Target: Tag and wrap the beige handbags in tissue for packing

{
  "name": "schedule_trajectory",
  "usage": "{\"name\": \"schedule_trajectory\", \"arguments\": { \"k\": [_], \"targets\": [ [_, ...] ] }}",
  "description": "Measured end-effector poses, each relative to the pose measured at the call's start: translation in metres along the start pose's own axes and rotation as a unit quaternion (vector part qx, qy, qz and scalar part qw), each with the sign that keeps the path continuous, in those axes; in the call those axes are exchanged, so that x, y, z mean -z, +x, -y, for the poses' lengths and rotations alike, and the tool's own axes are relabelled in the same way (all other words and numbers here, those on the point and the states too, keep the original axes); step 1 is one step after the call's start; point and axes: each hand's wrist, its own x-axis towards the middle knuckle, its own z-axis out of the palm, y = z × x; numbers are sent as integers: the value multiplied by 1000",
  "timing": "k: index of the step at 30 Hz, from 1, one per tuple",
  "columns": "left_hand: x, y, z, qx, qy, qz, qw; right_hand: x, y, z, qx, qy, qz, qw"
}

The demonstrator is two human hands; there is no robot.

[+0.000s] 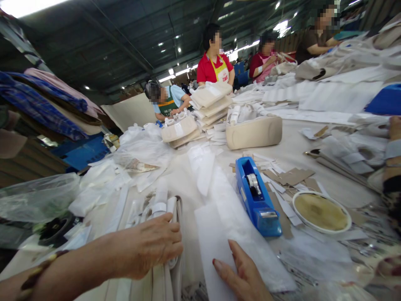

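Note:
My left hand [147,246] is closed at the edge of a cream bag [177,267], beside its straps wrapped in white material. Its fingers are curled, and their tips are partly hidden. My right hand [246,276] lies low in the view, thumb and forefinger apart, over a thin white sheet [211,238]. Under and beside that sheet spreads a longer white foam strip [238,221]. A blue tape dispenser [258,200] with a roll of clear tape stands just beyond my right hand.
A round white-rimmed dish [322,211] sits at the right among brown card scraps [291,175]. Behind are stacked cream bags [213,102] and a single cream bag [253,131]. Clear plastic [144,146] heaps at the left. Several co-workers stand or sit around; one arm [393,154] reaches in at right.

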Motion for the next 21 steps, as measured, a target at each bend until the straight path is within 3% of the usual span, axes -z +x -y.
{"name": "schedule_trajectory", "arguments": {
  "k": [3, 7, 12, 16, 21],
  "targets": [
    [-3, 0, 1, -14, -34, 26, 999, -14, 9, -3, -17, -17, 5, 1000],
    [-1, 1, 0, -18, -42, 45, 998, -31, 14, 9, -24, -25, 57, 998],
    [3, 9, -8, -66, 1, 60, 996, -49, 28, 26, -22, -162, 57, 985],
    [-14, 22, -7, -79, 70, 67, 992, -71, 68, 26, -8, -245, 23, 969],
    [-42, 21, 11, -62, 68, 101, 991, -92, 93, 17, 69, -317, 85, 942]
  ]
}}
